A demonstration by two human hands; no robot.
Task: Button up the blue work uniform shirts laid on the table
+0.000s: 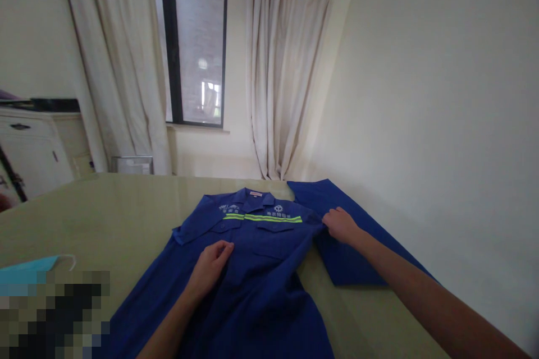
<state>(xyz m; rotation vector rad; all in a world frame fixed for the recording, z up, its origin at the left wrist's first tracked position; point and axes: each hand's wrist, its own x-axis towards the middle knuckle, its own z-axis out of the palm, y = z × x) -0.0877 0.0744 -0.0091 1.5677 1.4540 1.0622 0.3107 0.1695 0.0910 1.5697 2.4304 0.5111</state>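
Observation:
A blue work jacket [269, 263] lies front up, with its collar towards the far side, on a pale green table [138, 207]. A yellow-green reflective stripe crosses its chest, below white printing, and above two flap pockets. My right hand [341, 225] is closed in a pinch on the jacket's sleeve edge at the right. My left hand [210, 266] rests at the front of the jacket, left of its middle, with curled fingers closed against the cloth. Folds hide the jacket's lower part near me.
A second folded blue cloth piece [349, 258] lies at the right, beside the wall [442, 123]. A light-blue face mask [29, 272] is at the left edge, next to a pixelated patch. Beyond the table are curtains [278, 67], a window [200, 45] and a white cabinet [33, 146].

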